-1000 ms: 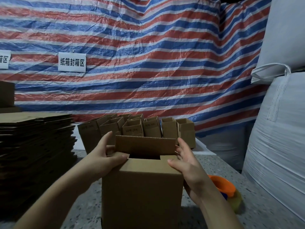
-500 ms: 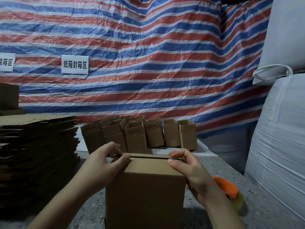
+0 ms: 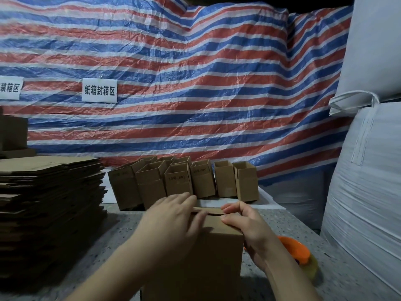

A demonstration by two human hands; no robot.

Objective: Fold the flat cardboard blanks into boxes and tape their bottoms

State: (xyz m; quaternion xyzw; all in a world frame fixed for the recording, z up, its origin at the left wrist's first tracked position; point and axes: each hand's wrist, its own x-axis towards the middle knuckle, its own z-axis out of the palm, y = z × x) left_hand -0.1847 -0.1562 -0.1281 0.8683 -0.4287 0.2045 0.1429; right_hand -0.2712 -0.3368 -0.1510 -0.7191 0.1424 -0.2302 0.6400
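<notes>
Left hand [image 3: 173, 216] grip flat, pressing box [image 3: 208, 257] flaps | right hand [image 3: 249, 227] grip pinching box's top edge

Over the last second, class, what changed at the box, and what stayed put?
The box had its far flap folded down, leaving only a narrow seam. The left hand slid across onto the top, fingers flat over the flaps; the right hand kept gripping the right edge. The tape dispenser, blank stack and finished boxes did not move.
</notes>
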